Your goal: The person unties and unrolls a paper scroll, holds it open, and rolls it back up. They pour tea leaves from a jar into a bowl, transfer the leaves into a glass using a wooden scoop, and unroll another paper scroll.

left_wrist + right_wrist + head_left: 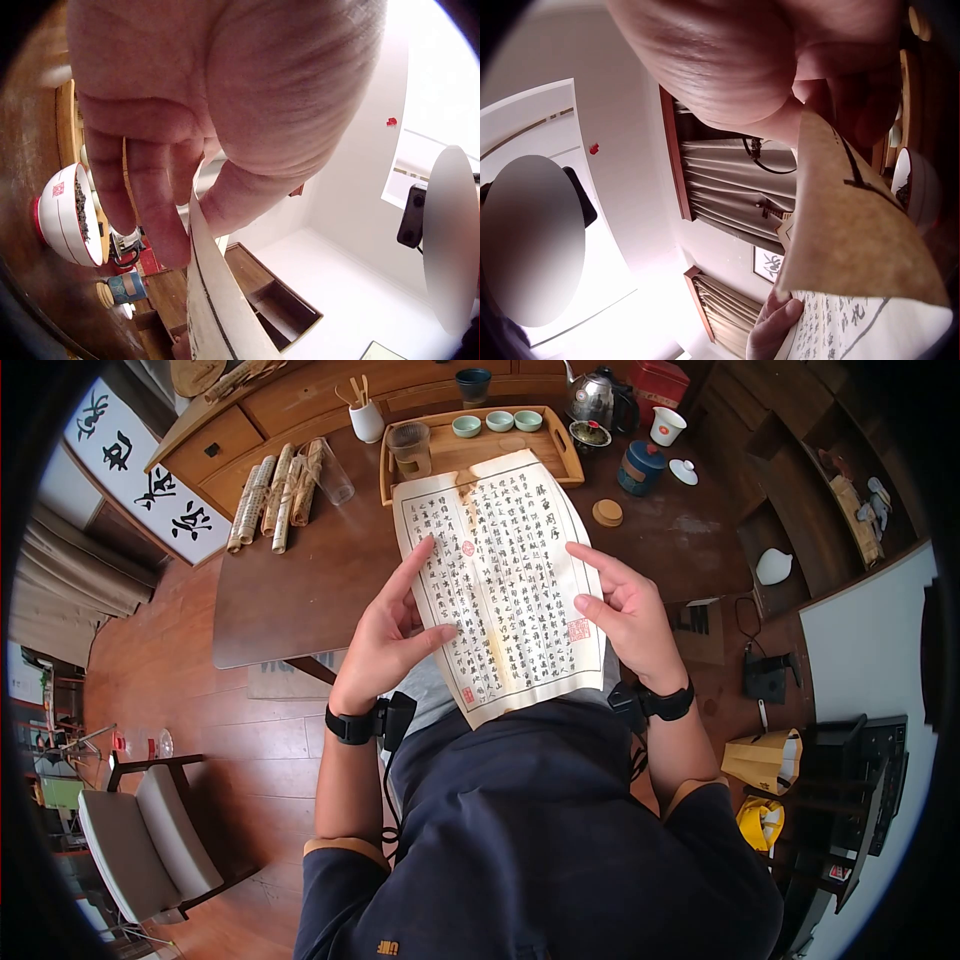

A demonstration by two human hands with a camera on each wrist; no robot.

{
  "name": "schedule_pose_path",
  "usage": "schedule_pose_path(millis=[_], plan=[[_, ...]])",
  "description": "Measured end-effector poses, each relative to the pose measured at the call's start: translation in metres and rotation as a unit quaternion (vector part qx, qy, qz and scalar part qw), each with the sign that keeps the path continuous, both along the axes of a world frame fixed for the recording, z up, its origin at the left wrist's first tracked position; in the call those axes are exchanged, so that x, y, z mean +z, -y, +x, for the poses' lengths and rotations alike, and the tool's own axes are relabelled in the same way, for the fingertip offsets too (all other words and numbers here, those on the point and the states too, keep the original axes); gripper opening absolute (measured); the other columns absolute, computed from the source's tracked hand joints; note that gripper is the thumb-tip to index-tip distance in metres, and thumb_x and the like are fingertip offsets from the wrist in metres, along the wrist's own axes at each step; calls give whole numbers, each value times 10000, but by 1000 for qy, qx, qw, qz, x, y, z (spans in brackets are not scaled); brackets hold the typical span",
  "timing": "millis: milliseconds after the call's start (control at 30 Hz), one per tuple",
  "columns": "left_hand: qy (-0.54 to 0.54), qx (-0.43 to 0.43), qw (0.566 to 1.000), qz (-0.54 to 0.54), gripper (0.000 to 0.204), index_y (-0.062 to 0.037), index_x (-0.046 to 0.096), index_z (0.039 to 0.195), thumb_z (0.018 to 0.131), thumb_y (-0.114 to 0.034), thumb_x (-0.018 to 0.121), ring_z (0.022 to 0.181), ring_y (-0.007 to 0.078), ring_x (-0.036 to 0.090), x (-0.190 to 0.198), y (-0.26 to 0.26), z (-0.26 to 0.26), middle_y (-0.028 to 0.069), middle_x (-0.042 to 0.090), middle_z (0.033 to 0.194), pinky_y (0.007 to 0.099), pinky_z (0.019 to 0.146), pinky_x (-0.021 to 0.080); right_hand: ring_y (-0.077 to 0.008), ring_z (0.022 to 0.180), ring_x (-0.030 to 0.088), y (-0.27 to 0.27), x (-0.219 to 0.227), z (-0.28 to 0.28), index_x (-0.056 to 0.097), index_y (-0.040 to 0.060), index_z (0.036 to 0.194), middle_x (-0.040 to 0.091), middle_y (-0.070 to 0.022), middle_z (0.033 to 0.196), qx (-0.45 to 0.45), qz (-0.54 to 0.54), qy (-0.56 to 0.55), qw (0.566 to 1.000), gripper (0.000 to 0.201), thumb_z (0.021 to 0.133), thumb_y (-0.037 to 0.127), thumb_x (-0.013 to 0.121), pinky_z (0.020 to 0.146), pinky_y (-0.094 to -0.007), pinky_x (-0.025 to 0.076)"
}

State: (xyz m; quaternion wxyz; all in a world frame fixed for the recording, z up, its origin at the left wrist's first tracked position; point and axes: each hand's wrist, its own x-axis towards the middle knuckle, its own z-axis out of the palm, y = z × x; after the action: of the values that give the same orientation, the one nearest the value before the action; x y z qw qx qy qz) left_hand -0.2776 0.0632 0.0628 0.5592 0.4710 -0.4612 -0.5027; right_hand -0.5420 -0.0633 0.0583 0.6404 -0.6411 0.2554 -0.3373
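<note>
Both hands hold up a sheet of paper [500, 590] with columns of black brush writing, red seals and a brown stain down its middle. My left hand [385, 635] pinches its left edge, thumb on the written face; my right hand [635, 620] pinches the right edge the same way. In the left wrist view the sheet [217, 300] runs between the thumb and fingers of the left hand [217, 97]. The right wrist view shows the right hand [765, 67] at the edge of the curved sheet [855, 225].
Behind the sheet is a wooden tray [565, 450] with small green cups [499, 422]. Rolled scrolls [270, 500] and a clear cup [335, 480] lie on the table [290, 580] at left. A blue jar [640, 468], a kettle [592, 398] and a wooden lid [607, 512] are at right.
</note>
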Motion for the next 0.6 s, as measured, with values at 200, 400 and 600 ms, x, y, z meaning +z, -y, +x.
schedule_pose_path(millis=[200,400,600], plan=[[13,2,1000,-6,934,-30,202,1612,835,134,692,1318,189,531,-1,0,0,153,412,1565,339,1080,460,-79,992,643,-1,1,0,485,-11,1469,679,-94,1217,0,0,0,1000,533,947,-105,542,867,-240,532],[18,7,1000,-8,928,-30,211,1610,833,136,690,1375,200,475,1,0,-1,144,348,1609,348,1113,431,-81,995,644,0,0,-1,482,-11,1472,678,-94,1221,3,-1,3,1000,534,949,-101,545,869,-243,532],[48,8,998,-29,929,-39,174,1620,856,138,671,1253,179,574,-2,1,0,149,521,1467,339,1048,481,-83,1001,643,0,-1,-1,483,-13,1471,677,-96,1231,4,-1,4,1000,532,950,-97,550,879,-246,530]])
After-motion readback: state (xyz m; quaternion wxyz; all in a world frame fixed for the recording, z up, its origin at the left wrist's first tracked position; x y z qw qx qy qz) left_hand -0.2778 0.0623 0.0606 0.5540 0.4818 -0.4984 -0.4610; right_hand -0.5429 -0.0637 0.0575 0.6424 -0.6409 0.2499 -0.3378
